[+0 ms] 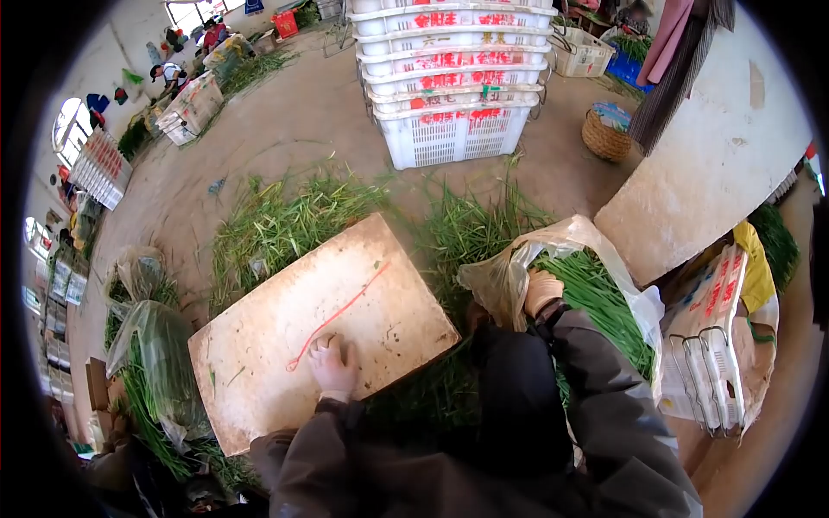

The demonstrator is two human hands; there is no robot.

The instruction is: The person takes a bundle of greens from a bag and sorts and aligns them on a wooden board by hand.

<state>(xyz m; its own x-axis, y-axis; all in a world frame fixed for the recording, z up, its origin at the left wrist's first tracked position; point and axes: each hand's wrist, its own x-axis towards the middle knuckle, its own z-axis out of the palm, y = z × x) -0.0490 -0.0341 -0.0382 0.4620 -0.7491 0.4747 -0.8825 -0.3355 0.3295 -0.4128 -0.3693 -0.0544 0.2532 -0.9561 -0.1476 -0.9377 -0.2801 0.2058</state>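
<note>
A red tie [342,312] lies flat across the counter [250,388], likely for easy reach — left hand [333,367] spread beside it, thumb apart. Right hand [542,292] rests at the bag's [566,231] greens [600,298] — grip hidden, cannot tell.

Looks bright, with white glare at the arched window [72,126]; becomes dark around the black trousers [521,388]; bends strongly toward black corners; softens far away.

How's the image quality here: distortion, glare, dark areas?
Head view: strong fisheye bending, black corners; head view: left-side windows nearly white; head view: board under the left hand bright, trouser leg almost too dark for detail.
</note>
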